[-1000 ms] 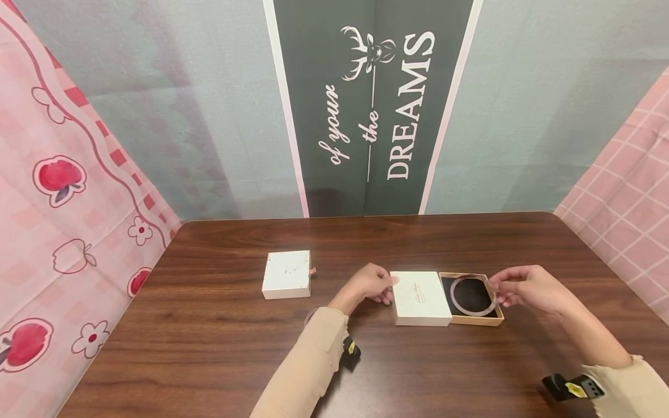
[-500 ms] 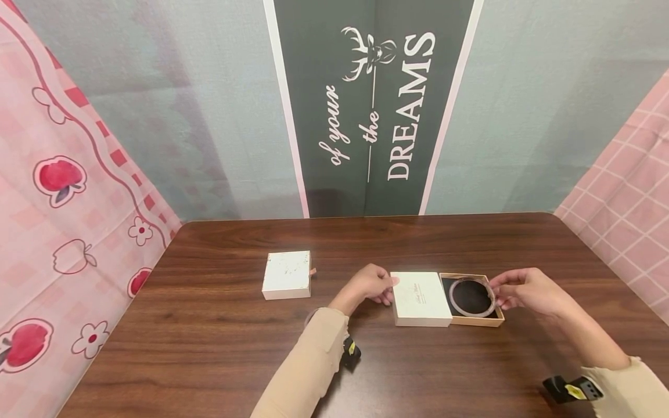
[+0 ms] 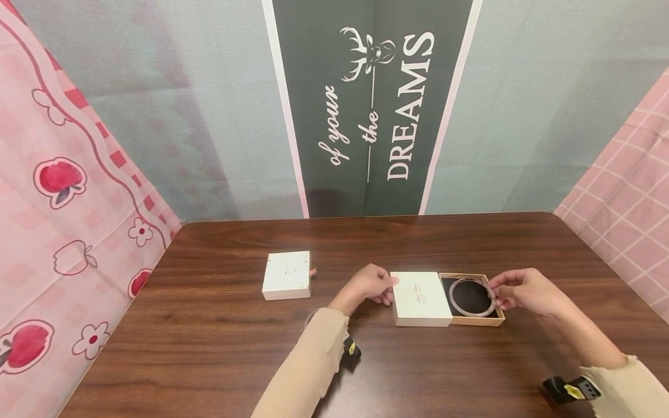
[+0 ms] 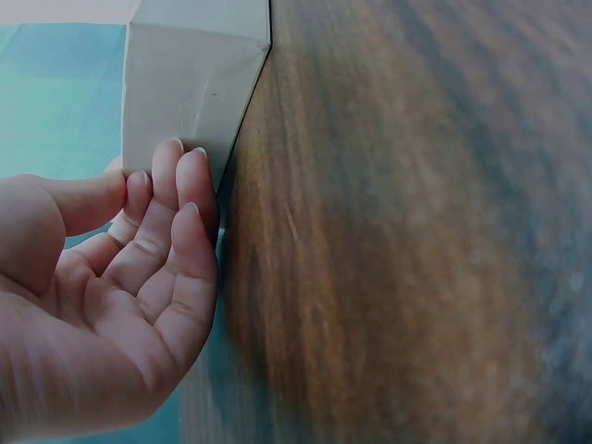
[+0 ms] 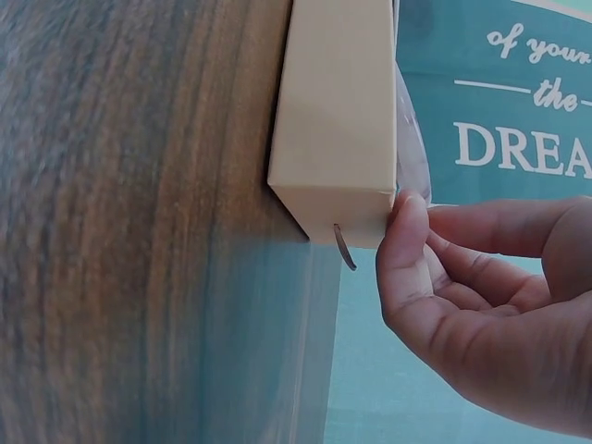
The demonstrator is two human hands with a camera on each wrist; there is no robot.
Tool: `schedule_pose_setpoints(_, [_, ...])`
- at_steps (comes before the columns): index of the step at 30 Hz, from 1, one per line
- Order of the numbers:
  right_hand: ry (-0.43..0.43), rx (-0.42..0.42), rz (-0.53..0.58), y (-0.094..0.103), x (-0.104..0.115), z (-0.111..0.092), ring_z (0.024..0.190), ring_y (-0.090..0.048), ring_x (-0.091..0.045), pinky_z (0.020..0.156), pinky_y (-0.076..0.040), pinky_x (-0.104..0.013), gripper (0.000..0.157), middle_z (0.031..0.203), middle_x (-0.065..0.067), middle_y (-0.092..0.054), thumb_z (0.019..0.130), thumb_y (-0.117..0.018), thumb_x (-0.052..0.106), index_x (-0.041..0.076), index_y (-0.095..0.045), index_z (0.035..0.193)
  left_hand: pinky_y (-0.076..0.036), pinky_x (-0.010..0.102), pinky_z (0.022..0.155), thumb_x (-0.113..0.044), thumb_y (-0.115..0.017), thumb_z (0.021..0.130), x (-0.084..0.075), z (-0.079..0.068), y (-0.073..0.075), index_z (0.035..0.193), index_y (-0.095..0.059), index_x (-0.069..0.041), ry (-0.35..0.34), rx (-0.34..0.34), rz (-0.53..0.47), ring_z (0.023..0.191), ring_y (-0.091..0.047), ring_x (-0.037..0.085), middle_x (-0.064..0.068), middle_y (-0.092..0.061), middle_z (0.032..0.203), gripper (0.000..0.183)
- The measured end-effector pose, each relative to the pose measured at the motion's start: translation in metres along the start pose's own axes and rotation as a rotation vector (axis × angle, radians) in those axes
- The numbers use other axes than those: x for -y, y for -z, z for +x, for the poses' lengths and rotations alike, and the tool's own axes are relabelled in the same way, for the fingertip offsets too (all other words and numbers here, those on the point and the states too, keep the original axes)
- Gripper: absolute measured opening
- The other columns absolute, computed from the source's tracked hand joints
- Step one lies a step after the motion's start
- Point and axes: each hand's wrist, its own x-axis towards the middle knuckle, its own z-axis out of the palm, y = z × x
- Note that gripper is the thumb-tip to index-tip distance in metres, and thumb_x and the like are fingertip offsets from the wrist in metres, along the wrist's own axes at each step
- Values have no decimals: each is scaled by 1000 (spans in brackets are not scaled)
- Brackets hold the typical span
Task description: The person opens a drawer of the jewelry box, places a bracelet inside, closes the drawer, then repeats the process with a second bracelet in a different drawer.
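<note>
A white sleeve box [image 3: 420, 296] with small lettering lies right of centre on the table, its dark-lined tray [image 3: 478, 321] slid out to the right. Inside the tray rests a translucent, pale bangle [image 3: 452, 297]. My right hand [image 3: 525, 292] pinches the bangle's right edge between thumb and index finger, at the tray's right rim. A thin ribbon tab [image 5: 344, 248] hangs from the tray's end in the right wrist view. My left hand [image 3: 370, 283] holds the sleeve at its left end, the thumb at the upper corner and several fingertips against the end face in the left wrist view.
Another white box [image 3: 286, 274], closed, with an orange ribbon tab, stands to the left on the wooden table [image 3: 209, 348]. A printed curtain [image 3: 240, 116] hangs behind the table's far edge, with pink cloths at both sides.
The bangle's right side has come down, so the bangle lies flatter in the tray, with the right hand at its edge. The left hand and the sleeve are nearly unmoved.
</note>
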Motion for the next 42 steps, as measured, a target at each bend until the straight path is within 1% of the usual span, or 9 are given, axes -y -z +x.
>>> schedule_pose_setpoints(10, [-15, -34, -35, -1, -1, 2, 64, -60, -14, 59, -52, -30, 23, 79, -13, -59, 87, -47, -8, -27, -45, 99, -48, 24, 52, -19, -57, 91, 1, -1, 0, 66, -53, -3, 1, 0, -4, 53, -59, 14, 7, -59, 59, 31])
schedule_pose_setpoints(15, [-26, -53, -29, -1, 0, 2, 63, -60, -15, 59, -52, -31, 22, 79, -13, -59, 87, -47, -8, -27, -46, 99, -48, 24, 52, -19, -57, 91, 1, -1, 0, 66, -53, -3, 0, 2, -11, 53, -58, 14, 7, -59, 59, 30])
schedule_pose_setpoints(22, [-15, -54, -17, -2, -2, 2, 63, -60, -15, 59, -52, -30, 22, 79, -13, -60, 87, -49, -8, -27, -46, 98, -48, 25, 53, -19, -57, 91, 1, 0, -1, 67, -54, -2, -5, -4, 3, 53, -59, 14, 7, -59, 59, 30])
schedule_pose_setpoints(28, [0, -54, -11, -2, -2, 2, 63, -60, -14, 59, -52, -30, 22, 78, -12, -60, 87, -47, -9, -28, -44, 97, -48, 24, 52, -20, -57, 91, 2, 2, 0, 66, -53, -3, 0, 2, -10, 52, -58, 13, 6, -58, 58, 30])
schedule_pose_setpoints(35, [-2, -62, -6, -2, -1, 1, 63, -60, -15, 59, -52, -30, 21, 78, -12, -60, 87, -49, -9, -27, -45, 97, -48, 24, 52, -20, -57, 91, 2, 2, 0, 65, -53, -3, -1, 5, -22, 51, -57, 13, 6, -58, 57, 31])
schedule_pose_setpoints(42, [10, -58, -28, -2, 0, 0, 63, -61, -14, 59, -52, -30, 22, 78, -11, -60, 87, -50, -8, -27, -46, 97, -48, 24, 52, -20, -57, 91, 2, 1, 0, 66, -53, -3, 1, 3, -17, 52, -57, 14, 7, -59, 58, 31])
